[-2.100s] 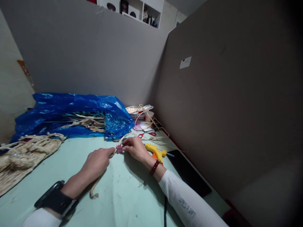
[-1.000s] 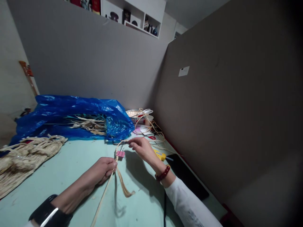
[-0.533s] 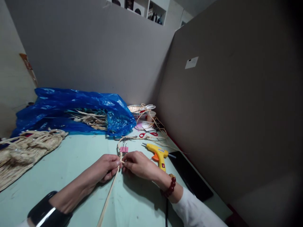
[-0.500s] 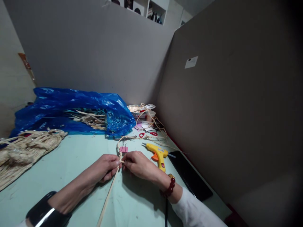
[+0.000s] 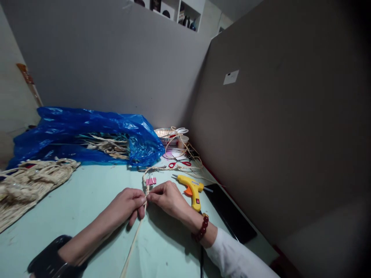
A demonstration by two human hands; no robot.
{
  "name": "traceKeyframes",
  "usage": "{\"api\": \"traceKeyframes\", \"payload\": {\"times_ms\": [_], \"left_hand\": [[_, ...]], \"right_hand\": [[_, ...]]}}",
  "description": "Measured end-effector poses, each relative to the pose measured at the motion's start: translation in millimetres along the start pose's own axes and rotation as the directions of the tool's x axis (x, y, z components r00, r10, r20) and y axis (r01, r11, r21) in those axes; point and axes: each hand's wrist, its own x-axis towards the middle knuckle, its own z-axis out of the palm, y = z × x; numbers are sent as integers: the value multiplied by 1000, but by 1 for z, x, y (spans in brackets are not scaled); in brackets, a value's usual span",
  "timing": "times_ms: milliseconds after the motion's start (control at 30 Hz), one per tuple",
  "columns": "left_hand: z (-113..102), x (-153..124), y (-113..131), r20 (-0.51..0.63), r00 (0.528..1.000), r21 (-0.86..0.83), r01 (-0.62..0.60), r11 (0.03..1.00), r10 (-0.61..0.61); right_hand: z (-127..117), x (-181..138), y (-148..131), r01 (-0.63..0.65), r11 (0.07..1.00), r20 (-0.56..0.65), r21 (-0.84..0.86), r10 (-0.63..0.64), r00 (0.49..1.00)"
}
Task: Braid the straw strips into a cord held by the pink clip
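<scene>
A pale braided straw cord (image 5: 147, 189) runs from the back of the table down between my hands, and a loose strand (image 5: 132, 245) trails from it toward the near edge. My left hand (image 5: 130, 202) pinches the cord between thumb and forefinger, the other fingers curled below. Touching it at the same spot, my right hand (image 5: 166, 197) pinches the cord from the right; its fingertips partly hide the straw. Just beyond my fingers a pink binder clip (image 5: 151, 181) sits beside the braid.
A yellow glue gun (image 5: 191, 189) lies right of my right hand, near a black flat panel (image 5: 228, 212). Red-handled scissors (image 5: 179, 164) rest farther back. A blue plastic bag (image 5: 87, 119) with straw stands at back left, woven straw work (image 5: 34, 189) at left.
My right hand has come closer to my left, and its fingertips now meet the left ones at the cord. The short strand end between them is less visible. The view has shifted slightly.
</scene>
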Motion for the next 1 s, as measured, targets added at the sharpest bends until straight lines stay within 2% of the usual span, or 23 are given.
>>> {"api": "traceKeyframes", "payload": {"times_ms": [200,333,633,867,1000], "left_hand": [[-2,3,-6,-65,998,33,-5,999,7],[-4,3,-9,-122,992,43,-20,999,26],[-4,7,-3,-93,994,-104,50,993,-60],[-1,6,-6,-98,995,-106,-47,993,36],[-2,7,-7,-98,994,-111,-59,992,49]], "right_hand": [[0,0,-1,55,998,-31,-22,-56,998],[-2,0,-1,45,998,-24,-32,-46,999],[-3,1,2,75,997,-11,-11,-75,997],[5,6,6,46,997,13,65,-46,999],[7,9,8,64,994,-18,86,-62,998]]}}
